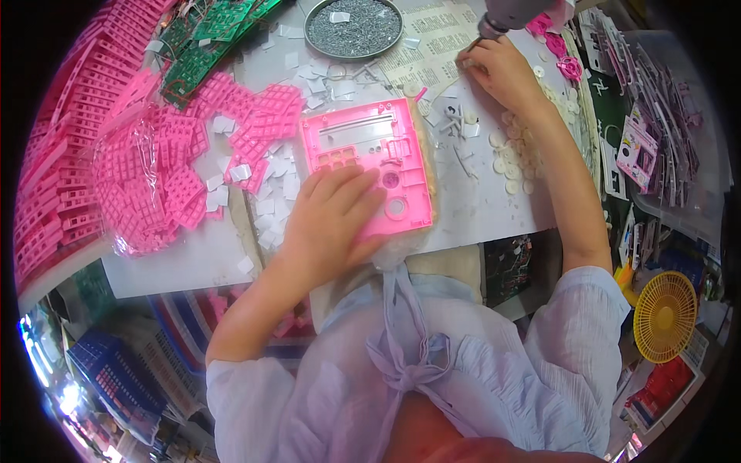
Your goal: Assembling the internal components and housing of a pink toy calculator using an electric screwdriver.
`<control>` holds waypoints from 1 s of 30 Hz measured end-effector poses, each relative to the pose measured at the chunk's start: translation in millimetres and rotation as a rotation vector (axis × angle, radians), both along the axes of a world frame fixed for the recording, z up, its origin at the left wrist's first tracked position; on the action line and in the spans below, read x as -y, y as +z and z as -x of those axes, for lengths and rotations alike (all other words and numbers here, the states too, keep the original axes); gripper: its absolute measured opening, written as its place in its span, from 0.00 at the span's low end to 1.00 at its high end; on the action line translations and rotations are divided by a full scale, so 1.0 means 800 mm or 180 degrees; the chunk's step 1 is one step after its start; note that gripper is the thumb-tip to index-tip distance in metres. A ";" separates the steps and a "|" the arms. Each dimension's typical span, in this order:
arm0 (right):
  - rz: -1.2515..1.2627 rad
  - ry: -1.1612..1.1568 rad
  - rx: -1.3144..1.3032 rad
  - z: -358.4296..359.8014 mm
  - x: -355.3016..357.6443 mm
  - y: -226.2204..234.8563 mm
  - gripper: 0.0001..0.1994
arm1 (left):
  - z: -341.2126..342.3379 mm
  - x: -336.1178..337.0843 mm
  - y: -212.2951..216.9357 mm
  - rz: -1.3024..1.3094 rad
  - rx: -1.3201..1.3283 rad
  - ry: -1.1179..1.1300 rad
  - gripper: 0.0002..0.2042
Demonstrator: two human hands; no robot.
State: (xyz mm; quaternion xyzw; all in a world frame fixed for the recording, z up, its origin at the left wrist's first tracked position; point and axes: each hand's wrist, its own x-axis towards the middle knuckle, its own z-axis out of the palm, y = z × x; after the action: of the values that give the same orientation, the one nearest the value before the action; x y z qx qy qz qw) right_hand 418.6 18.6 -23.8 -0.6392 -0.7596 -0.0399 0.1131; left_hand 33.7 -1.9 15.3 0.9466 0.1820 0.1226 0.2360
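A pink plastic casing (413, 162) lies with its ribbed inner side up on a cloth-like pad, near the front of the table. My left hand (328, 212) rests over its lower left part, fingers stretched across and thumb along the near edge, holding it in place. Round openings and small posts show beside my fingertips. Farther off to the right, my right hand (502, 73) is pinched closed just below the tip of a hanging electric screwdriver (511, 14). Whatever those fingers hold is too small to make out.
A round metal tray of screws (309, 31) stands at the back, beside printed paper (432, 54). Pink keypad parts (166, 170) and green circuit boards (231, 23) pile up left. White discs (509, 158) lie right. A yellow basket (665, 316) is lower right.
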 end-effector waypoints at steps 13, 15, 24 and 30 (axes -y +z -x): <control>0.0018 0.0823 -0.2346 0.190 0.060 0.094 0.17 | -0.053 -0.042 0.033 0.0909 0.1027 0.0868 0.08; -0.0008 0.0524 -0.3326 0.197 0.064 0.091 0.15 | -0.049 -0.040 0.039 0.1216 0.1115 0.0904 0.08; 0.0196 0.0353 -0.1971 0.195 0.089 0.072 0.05 | -0.006 -0.009 -0.005 -0.0536 0.0243 0.0361 0.11; -0.0027 0.0630 -0.0806 0.215 0.085 0.050 0.07 | 0.001 -0.001 -0.014 -0.0397 -0.0003 0.0370 0.16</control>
State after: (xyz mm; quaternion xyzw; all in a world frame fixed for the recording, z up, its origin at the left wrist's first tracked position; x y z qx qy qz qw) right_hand 246.9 -49.5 16.3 -0.5606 -0.7984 0.0491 0.2140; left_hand 33.0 -0.9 4.1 0.9474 0.2288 0.1467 0.1690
